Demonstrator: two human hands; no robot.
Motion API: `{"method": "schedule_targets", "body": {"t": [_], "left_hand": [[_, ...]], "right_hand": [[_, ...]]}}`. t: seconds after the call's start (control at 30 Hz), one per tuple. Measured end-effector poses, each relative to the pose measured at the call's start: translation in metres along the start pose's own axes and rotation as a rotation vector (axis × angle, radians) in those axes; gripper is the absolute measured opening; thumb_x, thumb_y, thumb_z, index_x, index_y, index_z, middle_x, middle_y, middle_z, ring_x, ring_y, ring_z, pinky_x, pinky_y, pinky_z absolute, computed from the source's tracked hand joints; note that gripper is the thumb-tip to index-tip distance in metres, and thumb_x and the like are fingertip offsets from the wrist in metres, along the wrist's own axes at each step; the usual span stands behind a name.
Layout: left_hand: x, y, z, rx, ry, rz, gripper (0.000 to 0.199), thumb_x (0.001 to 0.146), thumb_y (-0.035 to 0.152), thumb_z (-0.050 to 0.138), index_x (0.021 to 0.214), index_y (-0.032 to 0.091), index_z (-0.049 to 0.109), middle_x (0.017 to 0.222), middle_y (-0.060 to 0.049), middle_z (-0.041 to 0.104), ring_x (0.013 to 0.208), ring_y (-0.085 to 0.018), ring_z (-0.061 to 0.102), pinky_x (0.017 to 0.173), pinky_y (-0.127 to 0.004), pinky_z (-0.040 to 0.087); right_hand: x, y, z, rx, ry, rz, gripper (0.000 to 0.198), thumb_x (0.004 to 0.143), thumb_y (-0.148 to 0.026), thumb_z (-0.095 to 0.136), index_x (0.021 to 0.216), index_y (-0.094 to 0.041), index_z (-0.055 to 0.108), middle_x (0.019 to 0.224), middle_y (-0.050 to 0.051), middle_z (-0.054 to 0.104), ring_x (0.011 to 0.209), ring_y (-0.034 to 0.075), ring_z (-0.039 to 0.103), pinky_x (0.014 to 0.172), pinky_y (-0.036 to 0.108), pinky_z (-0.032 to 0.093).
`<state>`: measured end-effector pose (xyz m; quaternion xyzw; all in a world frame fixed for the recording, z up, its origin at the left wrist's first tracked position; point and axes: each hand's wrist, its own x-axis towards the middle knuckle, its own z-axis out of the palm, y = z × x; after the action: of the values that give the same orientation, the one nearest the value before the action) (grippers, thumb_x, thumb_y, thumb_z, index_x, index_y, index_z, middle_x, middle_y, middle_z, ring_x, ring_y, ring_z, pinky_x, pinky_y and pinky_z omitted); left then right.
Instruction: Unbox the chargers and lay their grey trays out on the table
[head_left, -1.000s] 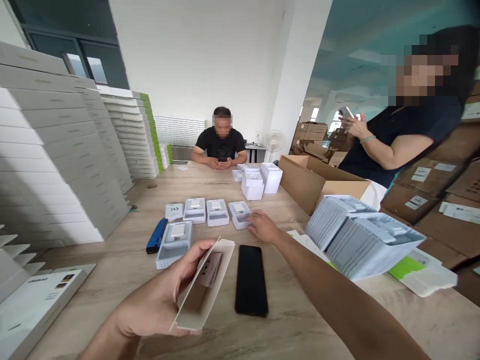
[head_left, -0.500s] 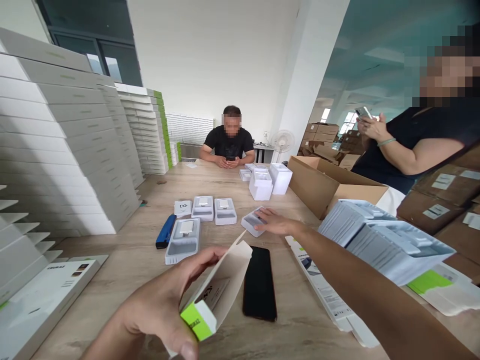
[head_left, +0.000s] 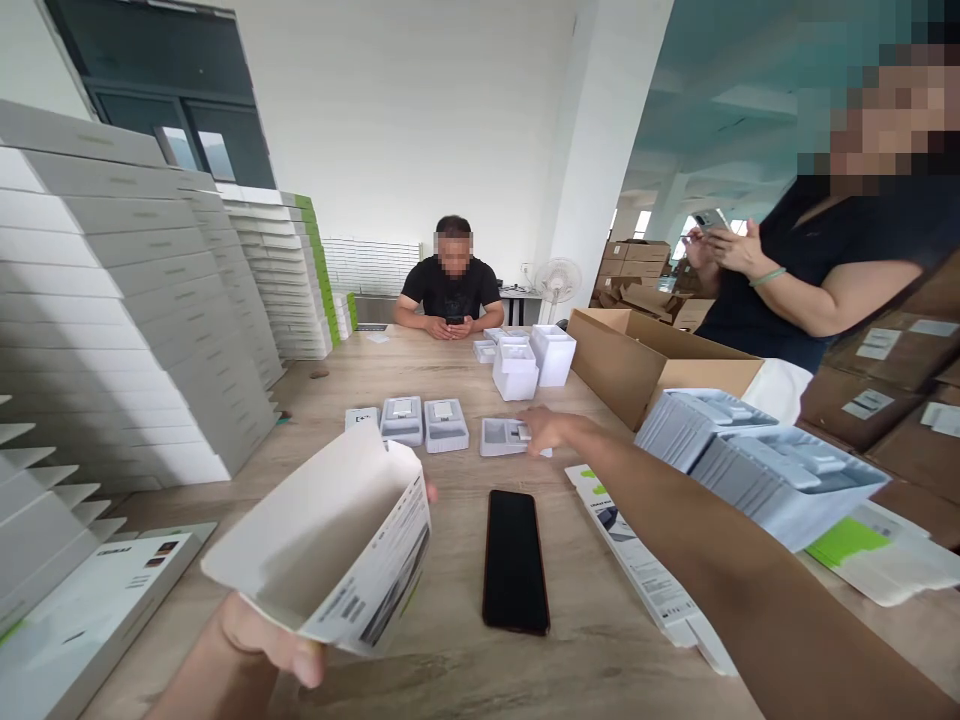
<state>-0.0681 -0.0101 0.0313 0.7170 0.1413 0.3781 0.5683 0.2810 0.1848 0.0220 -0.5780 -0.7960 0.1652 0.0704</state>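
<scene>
Presently, left hand [head_left: 270,645] grips an open carton [head_left: 300,520] by its lower side, mouth up and tilted. Right hand [head_left: 551,430] reaches over the right end of a pale tray [head_left: 499,437] on the table [head_left: 592,655]; pinching or merely resting, cannot tell. Phone [head_left: 515,562] lies between the forearms. Farther left, two filled trays [head_left: 446,432], each bearing a white piece. Progress, as judged: carton erected, two trays loaded; no tray seen inside the carton, closing not yet done. Beyond, right: nested trays [head_left: 795,470].
</scene>
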Motion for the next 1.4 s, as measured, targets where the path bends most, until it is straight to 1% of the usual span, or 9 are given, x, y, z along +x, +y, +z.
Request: {"method": "schedule_targets", "body": {"t": [0.07,0.2,0.33,0.6,0.87,1.03,1.2,1.3,1.4], "left_hand": [[-0.001,0.004,0.002,0.119,0.035,-0.003,0.097,0.062,0.05,0.083,0.144,0.035,0.033,0.152,-0.007,0.039,0.14,-0.038,0.035,0.114,-0.051,0.031],[0.006,0.024,0.014,0.331,0.059,-0.28,0.106,0.056,0.037,0.088,0.142,0.037,0.026,0.152,-0.006,0.038,0.139,-0.038,0.036,0.11,-0.05,0.039],[0.012,0.033,0.017,0.71,0.229,-0.468,0.1,0.062,0.035,0.081,0.142,0.039,0.022,0.152,-0.005,0.035,0.136,-0.035,0.04,0.112,-0.052,0.035],[0.019,0.021,0.01,1.248,0.299,-0.533,0.082,0.068,0.045,0.072,0.139,0.026,0.037,0.14,-0.012,0.051,0.123,-0.043,0.049,0.1,-0.059,0.041],[0.022,0.009,0.006,1.232,0.351,-0.592,0.091,0.059,0.049,0.076,0.14,0.025,0.041,0.14,-0.013,0.053,0.123,-0.042,0.05,0.098,-0.054,0.045],[0.025,-0.001,0.015,1.318,0.221,-0.468,0.079,0.06,0.042,0.075,0.132,0.024,0.049,0.132,-0.011,0.059,0.125,-0.041,0.048,0.102,-0.054,0.038],[0.02,-0.006,0.019,1.295,0.145,-0.443,0.082,0.059,0.035,0.076,0.135,0.027,0.047,0.134,-0.011,0.057,0.124,-0.041,0.048,0.103,-0.053,0.036],[0.022,0.006,0.02,1.084,0.201,-0.539,0.093,0.061,0.044,0.079,0.143,0.03,0.038,0.148,-0.009,0.044,0.134,-0.039,0.041,0.109,-0.052,0.036],[0.025,0.019,0.02,0.709,0.189,-0.545,0.096,0.063,0.046,0.079,0.146,0.033,0.034,0.153,-0.003,0.041,0.138,-0.034,0.039,0.115,-0.047,0.032]], "right_hand": [[-0.016,-0.005,-0.008,0.077,0.025,0.038,0.069,0.052,-0.021,0.083,0.117,-0.014,0.063,0.109,0.012,0.067,0.101,0.031,0.064,0.08,0.035,0.052],[-0.07,-0.03,-0.018,0.312,0.157,-0.011,0.067,0.073,-0.037,0.073,0.133,-0.018,0.047,0.119,0.009,0.063,0.103,0.024,0.062,0.083,0.03,0.05],[-0.127,-0.065,-0.012,0.679,0.198,-0.195,0.079,0.068,-0.032,0.079,0.137,-0.023,0.043,0.131,0.006,0.056,0.111,0.024,0.057,0.093,0.035,0.046],[-0.157,-0.078,0.016,0.375,0.276,-0.16,0.088,0.061,-0.027,0.082,0.14,-0.026,0.041,0.13,0.006,0.05,0.121,0.025,0.047,0.101,0.039,0.04],[-0.159,-0.069,0.019,0.226,0.318,-0.069,0.084,0.059,-0.02,0.082,0.135,-0.023,0.047,0.122,0.007,0.052,0.117,0.027,0.046,0.098,0.04,0.042],[-0.161,-0.095,0.035,0.203,0.2,-0.223,0.091,0.056,-0.022,0.086,0.138,-0.021,0.046,0.127,0.011,0.052,0.122,0.03,0.044,0.101,0.044,0.043],[-0.165,-0.113,0.044,0.621,0.127,-0.45,0.113,0.059,-0.037,0.089,0.152,-0.032,0.024,0.153,0.01,0.034,0.139,0.03,0.035,0.109,0.044,0.04],[-0.166,-0.114,0.04,1.037,0.194,-0.541,0.075,0.085,-0.048,0.067,0.148,-0.036,0.029,0.155,0.006,0.033,0.143,0.025,0.033,0.104,0.041,0.045],[-0.168,-0.12,0.038,1.0,0.302,-0.546,0.034,0.097,-0.04,0.051,0.129,-0.031,0.057,0.153,0.004,0.038,0.143,0.022,0.033,0.113,0.042,0.035]]}}
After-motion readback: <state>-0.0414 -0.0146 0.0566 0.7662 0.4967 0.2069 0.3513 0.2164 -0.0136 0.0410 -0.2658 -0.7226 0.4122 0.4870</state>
